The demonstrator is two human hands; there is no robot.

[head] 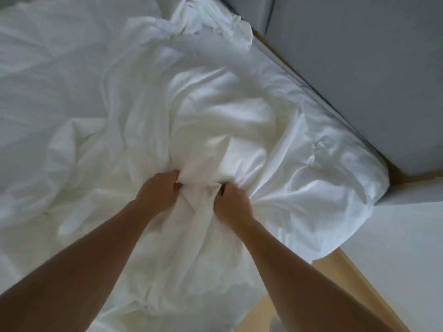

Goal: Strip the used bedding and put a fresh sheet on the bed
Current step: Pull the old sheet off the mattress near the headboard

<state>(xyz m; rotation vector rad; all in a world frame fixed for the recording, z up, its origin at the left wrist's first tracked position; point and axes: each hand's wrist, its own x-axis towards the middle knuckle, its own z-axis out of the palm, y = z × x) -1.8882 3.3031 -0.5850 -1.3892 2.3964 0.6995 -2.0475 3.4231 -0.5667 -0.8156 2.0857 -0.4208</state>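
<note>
White cotton sheet (215,121) lies crumpled across the bed (48,97), bunched toward its right edge beside the grey wall (359,68). Your left hand (157,194) and right hand (233,203) sit close together, fingers curled tight into a gathered fold of it (knuckles toward you). Wooden floor (347,271) shows lower right.

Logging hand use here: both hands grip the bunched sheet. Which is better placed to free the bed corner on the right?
Right, probably. The right hand grips the sheet on the side nearer that corner; the left hand would have to reach across it.
</note>
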